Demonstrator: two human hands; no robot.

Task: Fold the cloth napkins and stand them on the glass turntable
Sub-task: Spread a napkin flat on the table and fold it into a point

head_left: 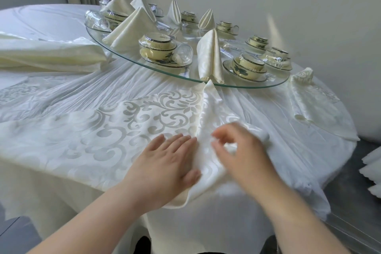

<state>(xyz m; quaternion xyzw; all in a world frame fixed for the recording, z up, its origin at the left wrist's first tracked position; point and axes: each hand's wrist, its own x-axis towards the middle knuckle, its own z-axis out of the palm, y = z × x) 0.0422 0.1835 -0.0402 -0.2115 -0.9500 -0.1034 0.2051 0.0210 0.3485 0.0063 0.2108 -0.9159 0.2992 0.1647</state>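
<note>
Cream damask, woven with pale scrollwork, covers the round table as I watch through the head camera. A napkin (206, 113) lies on the crinkled tablecloth (92, 86) at the near edge. It is pushed up into a soft ridge that runs from the hands to a pinked tip at the rim of the glass turntable (257, 85).

The left hand (165, 163) lies flat, fingers straight and together, pressing the cloth beside that ridge. The right hand (241, 154) is blurred; its fingers curl over a bunched part of the same napkin, and I cannot tell whether they grasp it.

On the clear round turntable, a folded napkin (210, 55) stands upright near the rim as a tall, narrow cone. A broader tent-shaped one (132, 29) stands to its left, with smaller pointed folds (175, 13) farther back. Among them sit yellow cups and saucers (158, 47) with dark leaf patterns, wrapped in glossy clear film.

A thick pile of flat napkins (51, 53) rests on the table at left. One loosely rolled napkin (303, 97) lies at right, beside the turntable.
</note>
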